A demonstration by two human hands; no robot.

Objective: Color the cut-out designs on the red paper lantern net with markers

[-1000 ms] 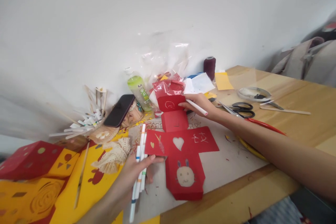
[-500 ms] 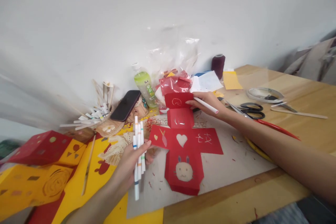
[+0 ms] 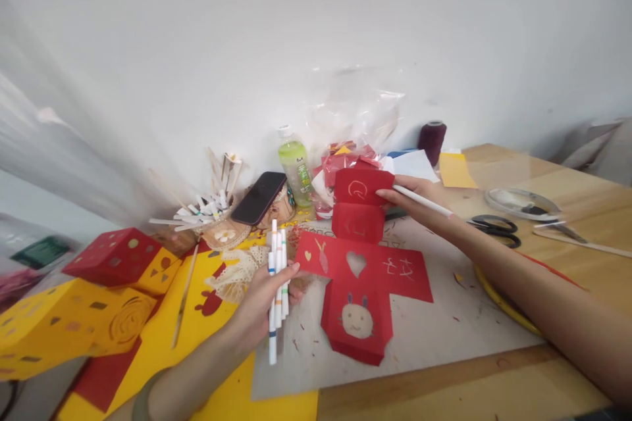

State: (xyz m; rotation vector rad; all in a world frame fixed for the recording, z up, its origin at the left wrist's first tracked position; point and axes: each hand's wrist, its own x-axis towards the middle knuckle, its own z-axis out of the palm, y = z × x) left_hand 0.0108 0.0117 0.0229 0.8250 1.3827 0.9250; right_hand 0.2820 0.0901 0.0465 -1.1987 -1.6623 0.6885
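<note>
Red paper (image 3: 370,283) spans the scene I watch remotely, left hand (image 3: 261,299) clutching markers (image 3: 278,256) at its side flap (image 3: 316,266), right hand (image 3: 409,205) pinching top flap (image 3: 374,181) and pen (image 3: 423,200).

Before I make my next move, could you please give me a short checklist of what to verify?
1. Right hand gripping the top flap of the red cut-out: ok.
2. Red cut-out lying fully flat: not ok; its top flap is tilted up.
3. Marker bundle held in the left hand: ok.
4. Left thumb pressing firmly on the side flap: cannot tell.
5. Single white marker held in the right hand: ok.
6. Black-handled scissors apart from the cut-out: ok.
</note>
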